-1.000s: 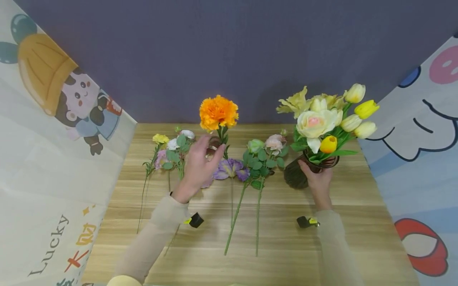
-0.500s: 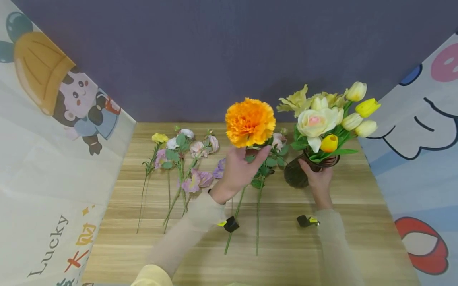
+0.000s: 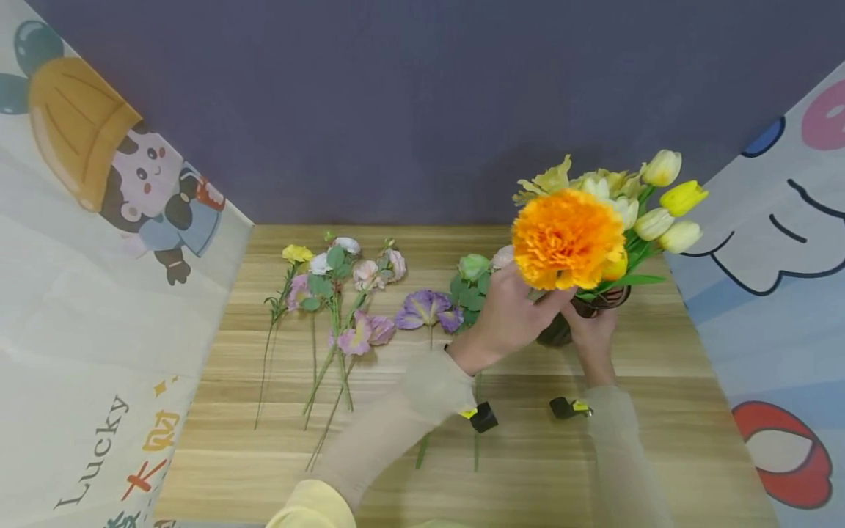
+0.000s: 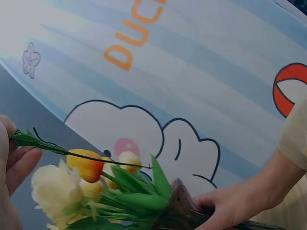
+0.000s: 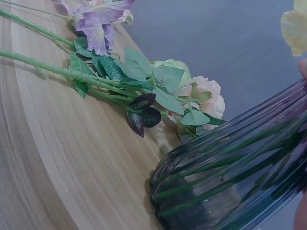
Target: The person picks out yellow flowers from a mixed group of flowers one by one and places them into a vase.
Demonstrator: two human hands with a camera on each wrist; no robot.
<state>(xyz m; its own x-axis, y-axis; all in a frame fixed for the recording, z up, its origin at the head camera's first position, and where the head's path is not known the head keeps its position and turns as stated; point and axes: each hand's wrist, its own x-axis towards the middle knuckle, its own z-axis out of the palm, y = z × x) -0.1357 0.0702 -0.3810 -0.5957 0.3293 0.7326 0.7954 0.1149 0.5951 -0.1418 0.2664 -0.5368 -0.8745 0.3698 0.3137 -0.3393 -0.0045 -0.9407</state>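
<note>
My left hand (image 3: 518, 312) pinches an orange carnation (image 3: 568, 238) by its green stem (image 4: 57, 146), just below the bloom. In the left wrist view the stem's thin end passes in front of the tulips (image 4: 85, 164) and over the leaves near the vase mouth. My right hand (image 3: 594, 341) grips the dark ribbed glass vase (image 5: 230, 167) close to its rim. Several green stems show through the glass. Yellow and white tulips (image 3: 653, 224) and pale leafy blooms fill the vase; in the head view the carnation covers the cream rose.
On the wooden table (image 3: 224, 469) lie several loose flowers: a yellow one (image 3: 297, 254), pink blooms (image 3: 359, 334), a purple iris (image 3: 424, 308) and a green rose (image 3: 473, 267). A dark wall (image 3: 396, 110) stands behind, with printed panels at both sides.
My left hand has carried the orange carnation rightward from above the loose flowers to in front of the vase bouquet. My right hand keeps its grip on the vase.
</note>
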